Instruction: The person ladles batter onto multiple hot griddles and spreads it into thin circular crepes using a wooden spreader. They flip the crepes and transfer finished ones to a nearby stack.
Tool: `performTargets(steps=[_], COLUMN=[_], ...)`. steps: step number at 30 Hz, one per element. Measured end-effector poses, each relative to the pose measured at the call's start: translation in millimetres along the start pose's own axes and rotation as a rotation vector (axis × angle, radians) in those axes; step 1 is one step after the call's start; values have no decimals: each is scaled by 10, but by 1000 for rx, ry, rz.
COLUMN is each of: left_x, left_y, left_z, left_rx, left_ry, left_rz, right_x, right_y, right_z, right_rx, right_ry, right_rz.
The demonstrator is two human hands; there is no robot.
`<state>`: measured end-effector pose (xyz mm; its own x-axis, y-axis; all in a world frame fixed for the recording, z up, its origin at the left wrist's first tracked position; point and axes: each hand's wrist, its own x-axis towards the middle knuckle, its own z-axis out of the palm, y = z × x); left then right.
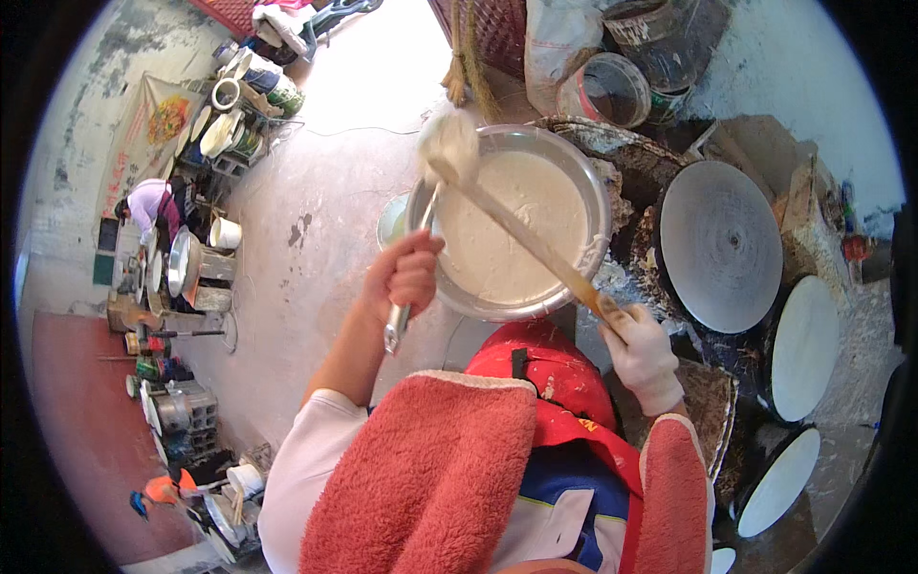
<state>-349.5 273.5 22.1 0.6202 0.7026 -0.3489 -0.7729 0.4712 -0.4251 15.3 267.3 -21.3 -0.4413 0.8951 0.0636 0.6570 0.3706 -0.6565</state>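
Note:
My bare left hand (pixel 407 271) grips a metal handle, apparently a ladle's, whose upper end (pixel 442 143) is blurred with pale batter above the left rim of a large steel basin (pixel 589 191). The basin holds creamy, pale batter (pixel 516 226). My right hand (pixel 643 362), in a white glove, is closed on a long wooden stick (pixel 537 249) angled up and left over the basin to meet the blurred end; whether they touch I cannot tell. A large round griddle (pixel 722 249) sits right of the basin, and a red padded piece (pixel 512 349) is below it, by my body.
More round griddles (pixel 805 346) line the right. Buckets (pixel 605 89), a sack (pixel 555 38) and straw brooms (pixel 464 62) stand behind the basin. Along the left wall, a person in pale purple (pixel 148 201) bends among pans and buckets; another in orange (pixel 170 488) is lower left.

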Motion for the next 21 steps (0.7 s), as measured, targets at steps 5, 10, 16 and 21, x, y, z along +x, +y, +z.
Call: performTargets(steps=[5, 10, 16, 21], left_x=[-36, 246, 947, 1683], left_y=[-150, -465, -858, -1431], left_z=[-338, -448, -594, -290], left_rx=[926, 923, 127, 335], left_ry=[374, 531, 244, 156], left_rz=[185, 92, -386, -506], right_x=[-670, -1021, -1461, -1946], right_y=[334, 467, 480, 845], right_z=[-39, 96, 213, 117], right_rx=[325, 654, 871, 929], right_ry=[187, 455, 595, 954], right_rz=[293, 574, 982, 1029])
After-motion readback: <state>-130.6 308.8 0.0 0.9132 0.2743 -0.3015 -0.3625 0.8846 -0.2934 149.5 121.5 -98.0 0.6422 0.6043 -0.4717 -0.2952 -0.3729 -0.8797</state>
